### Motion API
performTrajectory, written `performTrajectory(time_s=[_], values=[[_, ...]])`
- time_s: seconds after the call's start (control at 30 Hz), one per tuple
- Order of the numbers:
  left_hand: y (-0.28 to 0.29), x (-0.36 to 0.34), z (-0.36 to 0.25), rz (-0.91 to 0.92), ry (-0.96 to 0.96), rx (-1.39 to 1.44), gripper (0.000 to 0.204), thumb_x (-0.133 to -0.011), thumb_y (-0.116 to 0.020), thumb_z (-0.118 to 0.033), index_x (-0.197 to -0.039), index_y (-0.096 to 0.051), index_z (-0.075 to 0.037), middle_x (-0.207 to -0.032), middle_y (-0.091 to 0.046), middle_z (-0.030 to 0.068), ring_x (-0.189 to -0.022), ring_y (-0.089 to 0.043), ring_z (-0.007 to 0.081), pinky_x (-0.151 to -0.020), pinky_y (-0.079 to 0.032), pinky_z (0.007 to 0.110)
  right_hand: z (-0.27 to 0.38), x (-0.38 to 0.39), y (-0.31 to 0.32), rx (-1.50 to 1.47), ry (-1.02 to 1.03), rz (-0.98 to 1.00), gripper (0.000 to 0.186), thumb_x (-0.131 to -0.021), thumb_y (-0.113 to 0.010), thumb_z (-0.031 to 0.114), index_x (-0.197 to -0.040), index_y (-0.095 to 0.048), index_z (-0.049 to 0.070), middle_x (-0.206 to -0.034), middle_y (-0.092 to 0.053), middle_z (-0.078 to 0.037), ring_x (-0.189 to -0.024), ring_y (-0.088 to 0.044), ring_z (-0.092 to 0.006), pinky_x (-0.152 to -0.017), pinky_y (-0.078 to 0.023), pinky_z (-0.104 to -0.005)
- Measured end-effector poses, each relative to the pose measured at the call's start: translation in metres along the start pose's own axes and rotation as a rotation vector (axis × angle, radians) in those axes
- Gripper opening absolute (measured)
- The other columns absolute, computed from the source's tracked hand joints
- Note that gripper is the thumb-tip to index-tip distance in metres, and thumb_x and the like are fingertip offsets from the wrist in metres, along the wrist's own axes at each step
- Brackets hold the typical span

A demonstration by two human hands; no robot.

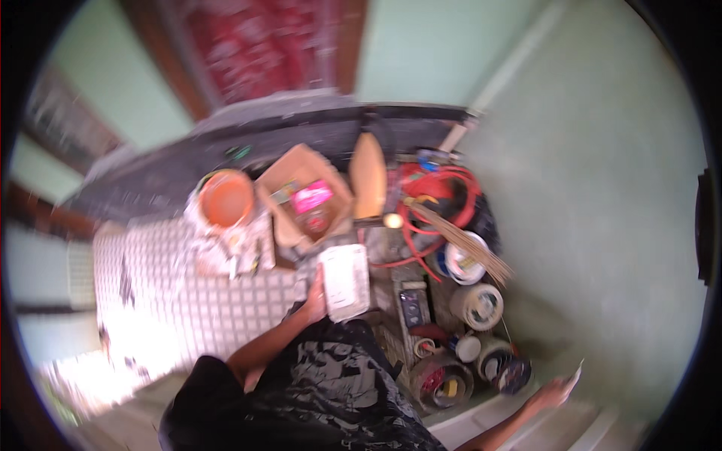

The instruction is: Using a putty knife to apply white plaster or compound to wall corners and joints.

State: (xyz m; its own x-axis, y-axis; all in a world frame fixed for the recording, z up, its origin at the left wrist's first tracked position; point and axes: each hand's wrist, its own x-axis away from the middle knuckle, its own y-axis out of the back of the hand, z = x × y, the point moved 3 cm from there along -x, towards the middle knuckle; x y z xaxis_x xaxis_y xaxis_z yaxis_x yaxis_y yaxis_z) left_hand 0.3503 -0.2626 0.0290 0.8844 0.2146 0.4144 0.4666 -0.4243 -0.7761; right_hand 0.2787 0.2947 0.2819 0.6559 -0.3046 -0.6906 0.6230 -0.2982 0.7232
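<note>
My left hand [316,295] is closed on the left side of a white rectangular tray [347,282], held in front of my body. Its surface is partly washed out by glare. Off to the right, by the pale green wall, my right hand [553,394] is closed around a thin, pale, pointed piece [577,373], blurred, which looks like a flat blade. Just beyond the tray stands an open cardboard box [282,229] with a bright pink packet [312,196] inside.
An orange bucket [226,198] stands left of the box on the checked floor. Right of the box lie a red hose [410,233], a bundle of thin sticks [466,244] and several tubs and cans, among them a white-rimmed bucket [465,259]. A pale green wall [602,188] rises at right.
</note>
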Motion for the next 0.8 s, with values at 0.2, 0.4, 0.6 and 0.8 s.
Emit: performTrajectory(time_s=[0.2, 0.4, 0.6, 0.8], values=[[0.022, 0.015, -0.054, -0.063, 0.048, 0.077, 0.08, -0.084, -0.024, -0.067, -0.135, -0.032, -0.006, -0.13, -0.045, 0.0084, -0.115, -0.046, 0.0222, -0.099, -0.035, 0.038, 0.068, 0.161, -0.087, -0.288, 0.165, 0.207, 0.037, -0.081, -0.05, 0.014, -0.112, -0.054, -0.005, -0.108, -0.057, -0.025, -0.096, -0.056, -0.0391, -0.081, -0.044, -0.0433], [0.058, 0.028, -0.108, -0.038, 0.039, -0.001, 0.072, -0.087, -0.033, -0.059, -0.136, -0.03, -0.007, -0.132, -0.043, 0.0095, -0.118, -0.044, 0.0234, -0.1, -0.033, 0.039, 0.156, 0.299, -0.063, -0.515, 0.097, 0.522, 0.048, -0.083, -0.054, 0.031, -0.108, -0.054, -0.01, -0.1, -0.059, -0.028, -0.089, -0.058, -0.0396, -0.076, -0.045, -0.0448], [0.093, 0.062, -0.154, -0.144, 0.079, 0.089, 0.079, -0.082, -0.04, -0.064, -0.137, -0.028, -0.009, -0.136, -0.037, 0.0131, -0.122, -0.039, 0.0298, -0.101, -0.03, 0.045, 0.249, 0.315, -0.067, -1.153, -0.055, 0.906, 0.034, -0.081, -0.058, 0.019, -0.099, -0.056, -0.009, -0.088, -0.061, -0.014, -0.078, -0.056, -0.02, -0.071, -0.045, -0.0332], [0.141, 0.126, -0.154, -0.348, -0.025, 0.342, 0.078, -0.079, -0.043, -0.062, -0.133, -0.035, -0.006, -0.129, -0.045, 0.0142, -0.116, -0.046, 0.0294, -0.099, -0.033, 0.046, 0.34, 0.314, -0.069, -1.455, 0.182, 1.215, 0.021, -0.078, -0.055, 0.008, -0.094, -0.055, -0.005, -0.086, -0.058, -0.009, -0.079, -0.053, -0.0161, -0.071, -0.045, -0.0307]])
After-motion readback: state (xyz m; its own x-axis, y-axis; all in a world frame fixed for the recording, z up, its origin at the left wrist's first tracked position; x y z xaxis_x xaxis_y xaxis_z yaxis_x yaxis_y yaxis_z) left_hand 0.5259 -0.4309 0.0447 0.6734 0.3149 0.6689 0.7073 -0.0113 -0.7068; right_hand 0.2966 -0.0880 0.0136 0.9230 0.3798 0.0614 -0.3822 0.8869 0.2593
